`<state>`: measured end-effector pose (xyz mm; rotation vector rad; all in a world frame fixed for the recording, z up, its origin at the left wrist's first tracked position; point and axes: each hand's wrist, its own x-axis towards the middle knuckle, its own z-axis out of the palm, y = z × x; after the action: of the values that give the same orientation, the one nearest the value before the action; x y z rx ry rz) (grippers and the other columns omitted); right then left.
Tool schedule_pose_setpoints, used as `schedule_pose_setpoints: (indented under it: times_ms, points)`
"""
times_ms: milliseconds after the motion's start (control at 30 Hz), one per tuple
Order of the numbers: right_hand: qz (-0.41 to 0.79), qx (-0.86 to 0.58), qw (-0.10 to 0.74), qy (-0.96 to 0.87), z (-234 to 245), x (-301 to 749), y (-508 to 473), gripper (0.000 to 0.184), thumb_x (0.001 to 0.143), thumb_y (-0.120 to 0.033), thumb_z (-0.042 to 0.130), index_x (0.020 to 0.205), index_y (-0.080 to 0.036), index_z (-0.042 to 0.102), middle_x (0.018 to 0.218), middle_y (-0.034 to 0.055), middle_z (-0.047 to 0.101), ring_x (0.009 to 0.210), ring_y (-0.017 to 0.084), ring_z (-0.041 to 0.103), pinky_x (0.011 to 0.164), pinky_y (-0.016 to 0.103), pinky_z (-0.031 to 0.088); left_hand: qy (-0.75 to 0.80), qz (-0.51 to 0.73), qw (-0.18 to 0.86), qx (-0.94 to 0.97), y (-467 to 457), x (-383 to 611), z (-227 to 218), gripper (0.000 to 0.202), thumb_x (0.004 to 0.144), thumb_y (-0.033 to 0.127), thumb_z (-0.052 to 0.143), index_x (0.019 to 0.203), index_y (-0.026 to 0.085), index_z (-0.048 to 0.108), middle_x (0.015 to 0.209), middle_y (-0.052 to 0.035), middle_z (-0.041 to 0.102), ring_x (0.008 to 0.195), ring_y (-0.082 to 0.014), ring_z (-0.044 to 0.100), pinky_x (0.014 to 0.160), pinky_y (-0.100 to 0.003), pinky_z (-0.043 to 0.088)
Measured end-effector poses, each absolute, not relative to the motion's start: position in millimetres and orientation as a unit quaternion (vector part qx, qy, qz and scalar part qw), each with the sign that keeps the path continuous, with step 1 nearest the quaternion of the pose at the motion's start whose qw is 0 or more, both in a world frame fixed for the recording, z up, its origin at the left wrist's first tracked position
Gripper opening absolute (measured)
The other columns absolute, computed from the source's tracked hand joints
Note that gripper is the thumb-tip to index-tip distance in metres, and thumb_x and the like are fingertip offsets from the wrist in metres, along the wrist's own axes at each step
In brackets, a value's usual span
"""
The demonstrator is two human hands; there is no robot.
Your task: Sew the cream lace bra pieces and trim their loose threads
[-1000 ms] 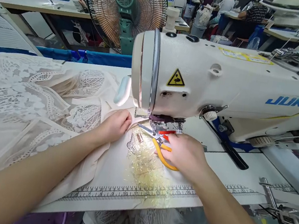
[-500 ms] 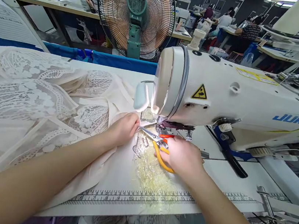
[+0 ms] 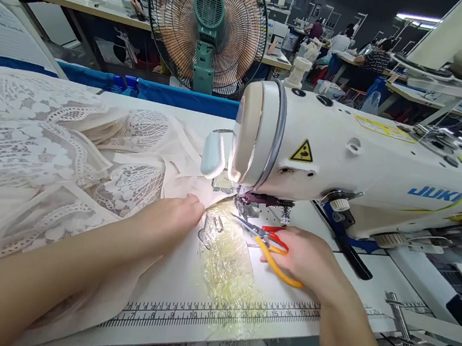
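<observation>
My left hand [image 3: 179,217] is closed on the edge of a cream fabric piece [image 3: 186,187], just left of the presser foot of a white JUKI sewing machine [image 3: 354,150]. In my right hand [image 3: 309,258] are scissors [image 3: 267,238] with orange and red handles, their blades pointing left toward the needle area. A gap separates the blade tips from the fabric. Beneath the scissors, a strip of clear tape with yellowish thread scraps [image 3: 227,264] covers part of the table. Cream lace pieces [image 3: 27,156] spread over the table to the left.
A green fan [image 3: 208,32] stands behind the table. A printed ruler [image 3: 194,314] runs along the front edge. At right are a metal attachment [image 3: 400,317] and a black lever [image 3: 357,256]. Several people sit at machines in the background.
My right hand has drawn the scissors right and slightly down, away from the left hand. My left hand has shifted slightly left and down with the fabric. The view has shifted a little.
</observation>
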<state>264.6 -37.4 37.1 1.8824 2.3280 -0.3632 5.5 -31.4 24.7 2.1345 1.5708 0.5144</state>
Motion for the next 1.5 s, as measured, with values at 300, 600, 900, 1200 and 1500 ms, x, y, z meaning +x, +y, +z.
schedule_pose_setpoints:
  times_ms: [300, 600, 900, 1200, 1500]
  points:
    - [-0.109, 0.743, 0.092, 0.654, 23.9, 324.8, -12.9, 0.039, 0.08, -0.052, 0.045, 0.087, -0.02, 0.066, 0.083, 0.01, 0.069, 0.072, 0.026, 0.062, 0.055, 0.029, 0.038, 0.59, -0.051, 0.18, 0.785, -55.4, -38.6, 52.2, 0.032, 0.086, 0.033, 0.035, 0.062, 0.018, 0.05, 0.071, -0.0058, 0.056, 0.056, -0.0164, 0.048, 0.051, -0.028, 0.028]
    - [-0.044, 0.717, -0.147, 0.68, 21.0, 317.3, -24.2, 0.03, 0.08, -0.043, 0.047, 0.076, -0.018, 0.063, 0.083, 0.0114, 0.065, 0.081, 0.026, 0.059, 0.066, 0.034, 0.044, 0.577, -0.085, 0.043, 0.811, -33.2, -11.5, 22.0, 0.025, 0.088, 0.02, 0.037, 0.091, 0.016, 0.062, 0.092, -0.0088, 0.061, 0.071, -0.0223, 0.056, 0.049, -0.029, 0.022]
    - [-0.711, 0.473, -0.309, 0.418, 24.9, 162.9, -32.4, 0.02, 0.086, -0.03, 0.052, 0.074, -0.015, 0.058, 0.069, 0.0028, 0.065, 0.054, 0.009, 0.058, 0.045, 0.018, 0.04, 0.556, 0.068, -0.117, 0.82, -34.4, -15.0, 13.6, 0.03, 0.087, 0.018, 0.033, 0.078, 0.017, 0.062, 0.089, -0.0048, 0.064, 0.053, -0.0127, 0.049, 0.045, -0.028, 0.017]
    - [-0.713, 0.455, -0.482, 0.227, 9.3, 130.0, -6.0, 0.018, 0.074, -0.006, 0.059, 0.06, -0.016, 0.051, 0.049, -0.0069, 0.055, 0.045, 0.004, 0.05, 0.042, 0.012, 0.037, 0.471, 0.131, -0.09, 0.868, -33.4, -10.9, 14.7, 0.037, 0.086, 0.023, 0.03, 0.07, 0.017, 0.063, 0.072, -0.0076, 0.062, 0.06, -0.0176, 0.049, 0.05, -0.03, 0.02]
    - [-0.716, 0.385, -0.539, 0.22, 9.0, 134.7, -7.2, 0.011, 0.061, -0.009, 0.062, 0.066, -0.018, 0.058, 0.058, -0.0067, 0.06, 0.054, 0.005, 0.053, 0.053, 0.015, 0.043, 0.613, 0.32, 0.374, 0.618, -0.5, 15.1, 36.9, 0.036, 0.072, 0.045, 0.049, 0.05, 0.017, 0.056, 0.051, 0.0001, 0.051, 0.054, -0.0151, 0.046, 0.054, -0.027, 0.032]
